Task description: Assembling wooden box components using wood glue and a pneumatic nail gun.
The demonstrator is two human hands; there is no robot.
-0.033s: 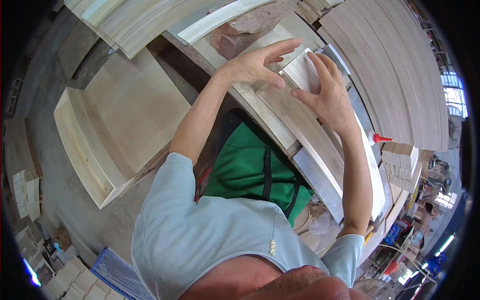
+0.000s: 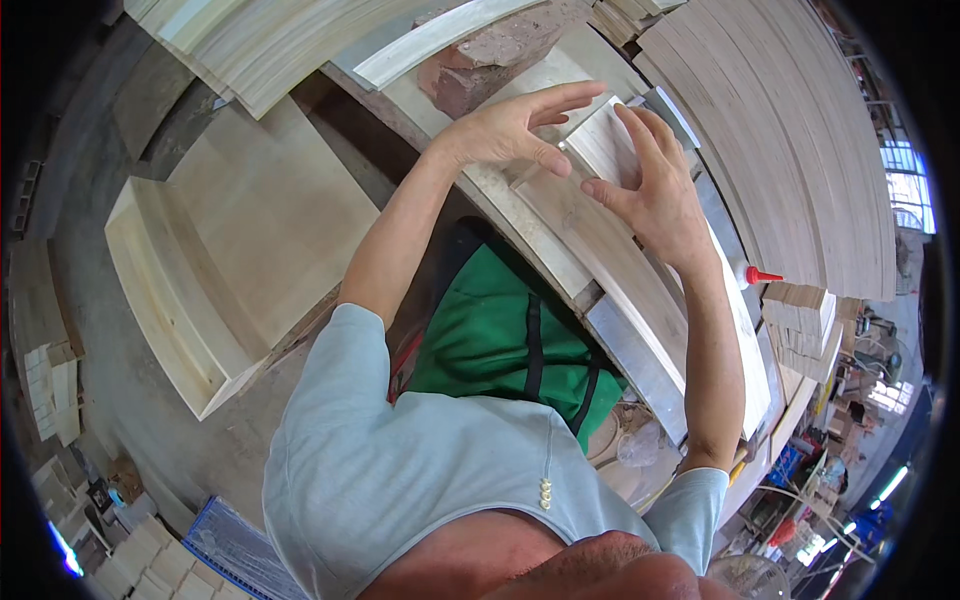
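Observation:
My left hand (image 2: pixel 510 130) hovers over the workbench with its fingers stretched out and the thumb apart, holding nothing. Facing it, my right hand (image 2: pixel 655 200) is curved, thumb and fingers spread. Its fingertips are beside a pale wooden piece (image 2: pixel 603 138) that lies between the two hands; whether they touch it I cannot tell. Below the hands a long wooden board (image 2: pixel 590 235) with a raised edge strip runs down along the bench toward my right forearm. The far part of the board is partly hidden by my right hand.
Behind my left hand sits a reddish stone block (image 2: pixel 465 80) beside a pale strip (image 2: pixel 430 45). A red-tipped bottle (image 2: pixel 762 276) is right of my forearm. Board stacks rise at right (image 2: pixel 790 150) and upper left (image 2: pixel 260 55). A wooden panel with a raised end (image 2: pixel 270 190) lies left.

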